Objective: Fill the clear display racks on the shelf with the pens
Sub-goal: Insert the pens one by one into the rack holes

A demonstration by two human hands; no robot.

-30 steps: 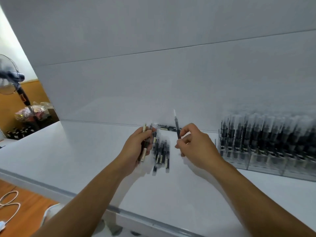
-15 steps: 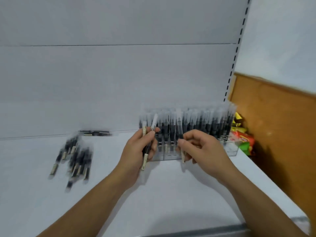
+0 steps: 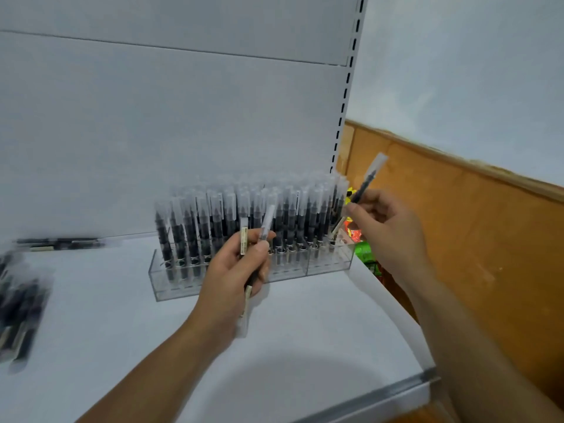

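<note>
The right grip (image 3: 387, 230) pinches one pen (image 3: 367, 178); tip it upright over a free slot in the clear display rack (image 3: 329, 265). The left grip (image 3: 232, 270) clamps spare pens (image 3: 266, 219).

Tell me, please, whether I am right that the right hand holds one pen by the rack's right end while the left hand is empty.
In the head view the left hand is not empty: it grips a few pens in front of the rack. The right hand does hold one pen by the rack's right end.
</note>
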